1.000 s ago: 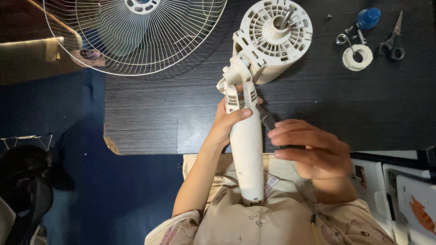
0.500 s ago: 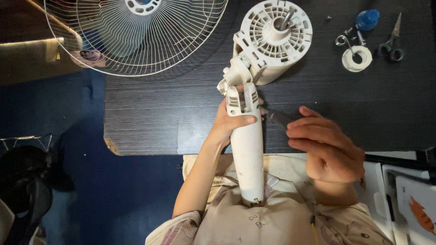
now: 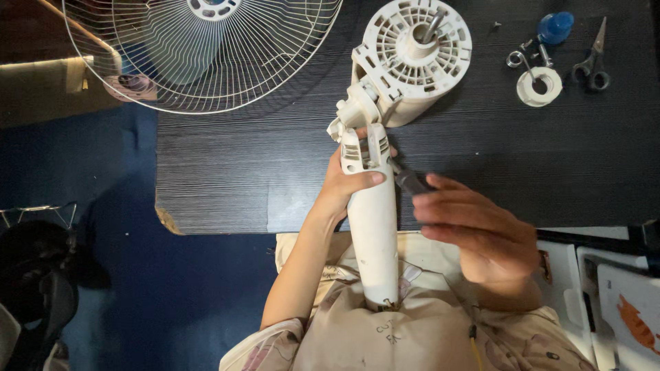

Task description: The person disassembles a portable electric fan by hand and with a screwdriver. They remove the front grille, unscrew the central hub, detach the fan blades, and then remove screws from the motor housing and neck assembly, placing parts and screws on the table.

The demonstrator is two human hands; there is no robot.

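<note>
A white fan neck (image 3: 373, 227) runs from my lap up to the white motor housing (image 3: 411, 56), which rests on the black table (image 3: 227, 165) with its metal shaft pointing up. My left hand (image 3: 346, 184) grips the neck near its upper joint, thumb across the front. My right hand (image 3: 474, 230) holds a dark-handled screwdriver (image 3: 410, 182) whose tip meets the right side of the neck just below the joint.
A wire fan grille (image 3: 199, 55) lies at the table's top left. At the top right sit a white ring (image 3: 539, 87), a blue cap (image 3: 555, 27), small metal parts (image 3: 519, 58) and scissors (image 3: 592, 62). White boxes (image 3: 619, 302) stand at the lower right.
My right hand drew back to the right with the screwdriver, then came in again toward the neck. My left hand and the fan body stayed where they were.
</note>
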